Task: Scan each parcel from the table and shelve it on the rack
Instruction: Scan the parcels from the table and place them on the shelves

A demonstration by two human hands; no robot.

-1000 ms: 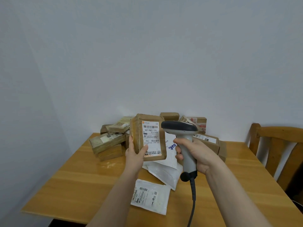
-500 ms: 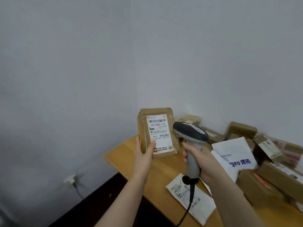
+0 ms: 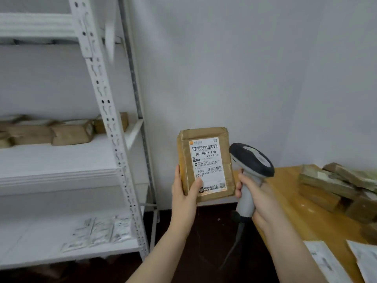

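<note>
My left hand [image 3: 184, 194] holds a brown taped parcel [image 3: 206, 160] upright by its lower left corner, the white shipping label facing me. My right hand [image 3: 258, 198] grips the handle of a grey and black barcode scanner [image 3: 250, 163], whose head sits just right of the parcel. Its cable hangs down toward the floor. The white metal rack [image 3: 114, 139] stands to the left. Its middle shelf carries several brown parcels [image 3: 69, 131] and its lower shelf several flat white mailers [image 3: 102, 231].
The wooden table [image 3: 289, 201] is at the right with a pile of brown boxes [image 3: 336, 186] and white mailers [image 3: 326, 260] near its front. Dark floor lies between rack and table. A plain white wall is behind.
The view has swung left from the table toward the rack. Both hands keep the same hold on the parcel and scanner, now in front of the gap between rack and table.
</note>
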